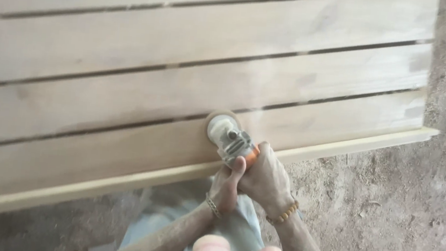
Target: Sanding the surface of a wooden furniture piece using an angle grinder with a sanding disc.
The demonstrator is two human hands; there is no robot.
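Head view: both hands are wrapped around the body of a handheld grinder point(231, 137), a grey tool with an orange band. The right hand point(264, 178) lies on top, fingers curled tight round the grip just behind the orange band. The left hand point(225, 187) clasps from the near side, its thumb pressed up along the tool and touching the right hand. A metal bracelet point(212, 206) sits on the left wrist, a beaded bracelet point(282, 213) on the right.

The tool's round sanding disc point(220, 124) lies flat on the slatted wooden panel point(130, 79), just ahead of the fingers, on the nearest wide slat and close to the dark gap above it. The panel's near edge strip point(339, 146) passes directly under the hands, running off to both sides. Ahead of the hands and to their left the boards stretch wide and bare; to their right the slats end at a cut edge well apart from the tool. Beyond that edge, and on the near side of the hands, lies a dusty floor point(387, 210). Below the wrists shows pale blue cloth point(172, 212), partly blurred.
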